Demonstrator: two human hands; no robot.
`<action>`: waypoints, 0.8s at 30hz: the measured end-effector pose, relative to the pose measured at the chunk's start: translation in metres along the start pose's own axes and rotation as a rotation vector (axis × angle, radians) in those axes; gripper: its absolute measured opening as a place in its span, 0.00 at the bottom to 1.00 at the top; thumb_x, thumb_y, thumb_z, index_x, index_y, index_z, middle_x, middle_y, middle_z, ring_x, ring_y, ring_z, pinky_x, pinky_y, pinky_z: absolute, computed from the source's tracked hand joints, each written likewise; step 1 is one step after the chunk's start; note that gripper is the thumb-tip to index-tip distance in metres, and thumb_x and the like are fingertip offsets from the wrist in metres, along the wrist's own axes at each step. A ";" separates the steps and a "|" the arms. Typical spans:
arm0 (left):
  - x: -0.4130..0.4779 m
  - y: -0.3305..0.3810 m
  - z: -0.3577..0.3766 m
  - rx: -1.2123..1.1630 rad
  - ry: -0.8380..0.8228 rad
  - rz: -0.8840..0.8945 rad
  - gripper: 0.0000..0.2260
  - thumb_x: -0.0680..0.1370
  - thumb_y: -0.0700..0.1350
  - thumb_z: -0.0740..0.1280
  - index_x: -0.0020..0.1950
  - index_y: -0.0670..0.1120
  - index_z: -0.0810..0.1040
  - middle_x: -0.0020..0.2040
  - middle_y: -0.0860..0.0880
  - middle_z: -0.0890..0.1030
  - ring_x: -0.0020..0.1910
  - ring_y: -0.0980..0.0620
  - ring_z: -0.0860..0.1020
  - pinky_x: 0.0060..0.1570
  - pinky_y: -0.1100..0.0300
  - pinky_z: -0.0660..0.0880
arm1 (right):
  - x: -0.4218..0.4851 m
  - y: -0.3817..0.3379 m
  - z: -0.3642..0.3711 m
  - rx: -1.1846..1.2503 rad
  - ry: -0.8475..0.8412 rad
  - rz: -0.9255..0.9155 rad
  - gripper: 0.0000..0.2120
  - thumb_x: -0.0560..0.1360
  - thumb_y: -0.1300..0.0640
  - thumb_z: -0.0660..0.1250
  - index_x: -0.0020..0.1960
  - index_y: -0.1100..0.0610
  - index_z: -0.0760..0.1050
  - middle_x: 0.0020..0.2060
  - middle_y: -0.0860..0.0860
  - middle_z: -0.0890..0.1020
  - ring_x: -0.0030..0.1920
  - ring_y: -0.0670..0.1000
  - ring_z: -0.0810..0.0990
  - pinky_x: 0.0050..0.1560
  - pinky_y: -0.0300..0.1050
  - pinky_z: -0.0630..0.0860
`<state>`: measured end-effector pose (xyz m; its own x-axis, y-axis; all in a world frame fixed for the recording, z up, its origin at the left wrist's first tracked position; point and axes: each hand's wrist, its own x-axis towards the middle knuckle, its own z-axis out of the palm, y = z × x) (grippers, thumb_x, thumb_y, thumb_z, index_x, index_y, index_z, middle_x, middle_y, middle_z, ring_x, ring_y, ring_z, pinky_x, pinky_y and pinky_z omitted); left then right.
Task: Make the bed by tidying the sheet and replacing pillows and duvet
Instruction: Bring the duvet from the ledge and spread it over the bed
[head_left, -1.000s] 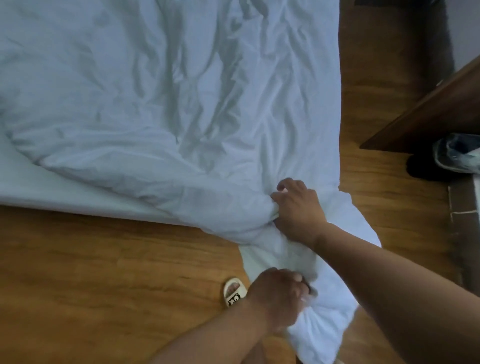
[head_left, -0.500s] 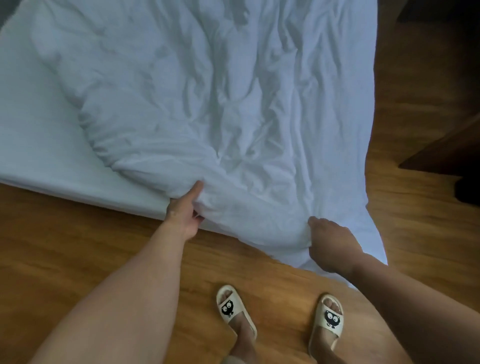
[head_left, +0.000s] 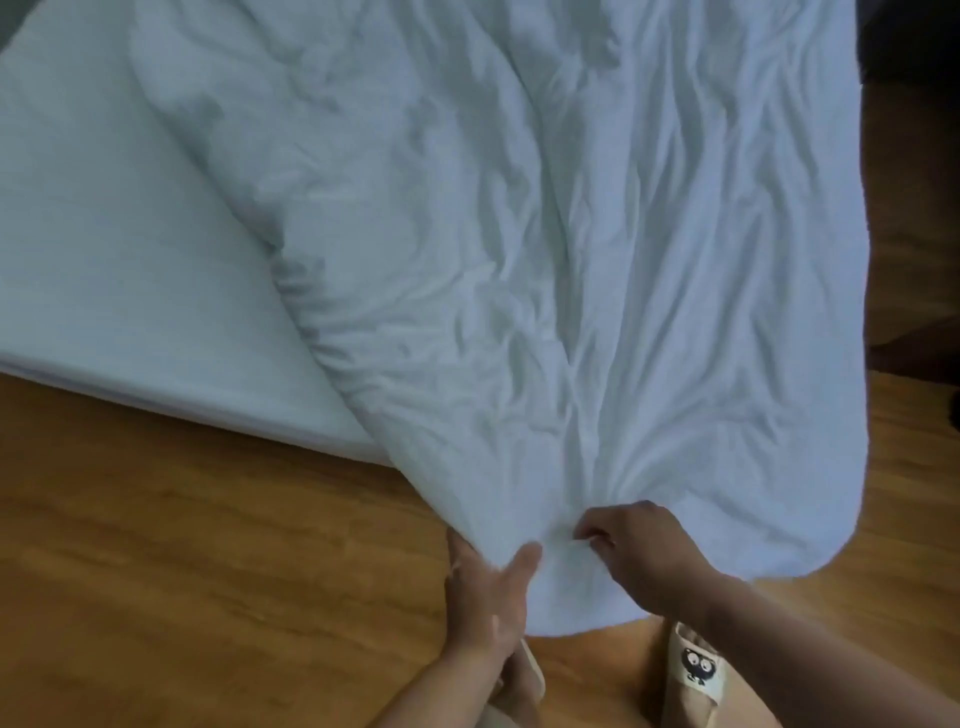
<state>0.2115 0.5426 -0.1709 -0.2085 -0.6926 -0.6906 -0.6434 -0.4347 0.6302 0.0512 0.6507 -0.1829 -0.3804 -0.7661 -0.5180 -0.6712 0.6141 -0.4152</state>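
- Pinches bunched duvet (head_left: 519, 260) hem at 6 o'clock with right hand (head_left: 639, 556); seemingly clamps edge just beside with left hand (head_left: 483, 592) (blurred).
- Drapes off the bed (head_left: 104, 260) from 12 o'clock.
- Likely handles soft, light, floppy; best gripped at corners.
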 end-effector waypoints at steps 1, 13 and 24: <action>0.002 0.003 -0.003 0.008 -0.010 0.028 0.32 0.62 0.54 0.79 0.62 0.52 0.70 0.52 0.54 0.82 0.51 0.51 0.82 0.51 0.55 0.79 | 0.000 -0.003 -0.005 0.006 0.019 0.039 0.11 0.77 0.55 0.63 0.53 0.42 0.81 0.46 0.40 0.85 0.48 0.45 0.81 0.49 0.38 0.74; 0.063 0.060 -0.027 0.410 -0.442 0.502 0.22 0.75 0.52 0.74 0.68 0.56 0.73 0.59 0.57 0.79 0.54 0.63 0.76 0.57 0.67 0.72 | 0.146 -0.082 -0.074 0.192 0.130 -0.012 0.09 0.75 0.50 0.64 0.55 0.47 0.76 0.47 0.47 0.83 0.50 0.53 0.81 0.50 0.49 0.76; 0.230 0.183 -0.028 -0.378 -0.222 -0.042 0.41 0.71 0.60 0.77 0.78 0.54 0.61 0.72 0.49 0.73 0.65 0.44 0.76 0.64 0.40 0.76 | 0.155 -0.017 -0.096 0.068 0.366 0.306 0.14 0.76 0.54 0.63 0.61 0.48 0.71 0.54 0.51 0.77 0.55 0.57 0.77 0.51 0.54 0.76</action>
<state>0.0667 0.2879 -0.2048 -0.3678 -0.5477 -0.7515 -0.3482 -0.6683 0.6574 -0.0570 0.5034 -0.1839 -0.7607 -0.5577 -0.3320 -0.4556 0.8231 -0.3390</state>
